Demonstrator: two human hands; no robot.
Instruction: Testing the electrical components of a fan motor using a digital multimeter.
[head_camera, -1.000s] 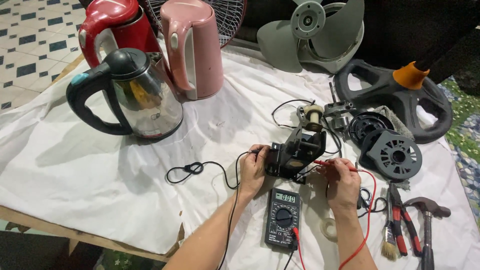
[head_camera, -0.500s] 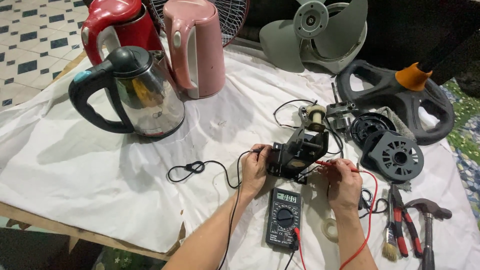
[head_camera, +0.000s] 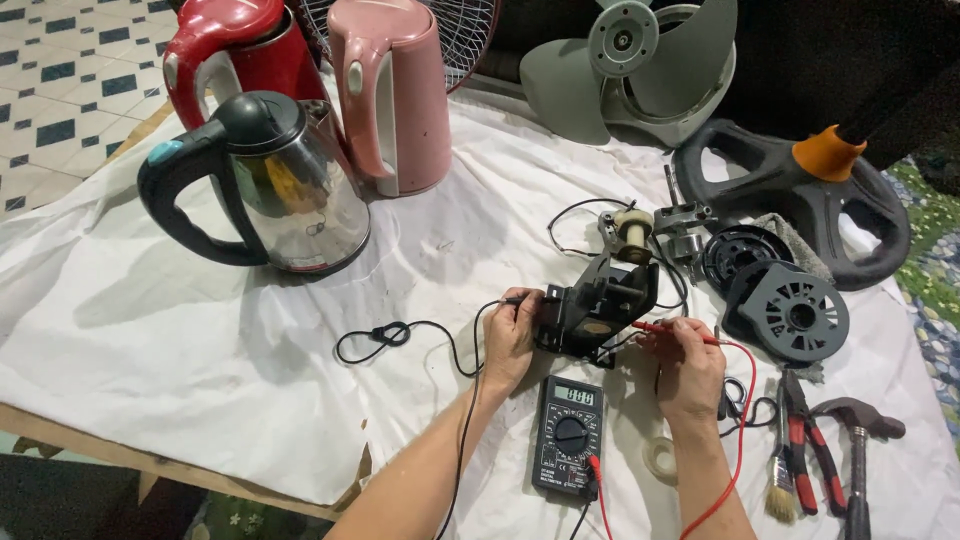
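Both probes already touch the black boxy fan motor (head_camera: 597, 310) mid-counter, left hand (head_camera: 510, 335) pinching the black probe, right hand (head_camera: 685, 362) pinching the red probe (head_camera: 672, 331), black digital multimeter (head_camera: 567, 437) lit.

A shiny steel kettle with a black handle (head_camera: 285, 190) stands on the white cloth (head_camera: 150, 340) covering the bench, just in front of a red kettle (head_camera: 235, 50) and beside a tall pink kettle (head_camera: 395, 95). Behind them leans a wire fan guard (head_camera: 460, 30). A grey fan blade (head_camera: 640, 65) lies near a black round base with an orange collar (head_camera: 800, 195). At the right edge lie red-handled pliers (head_camera: 815, 450), a small brush (head_camera: 782, 480) and a hammer (head_camera: 858, 450)
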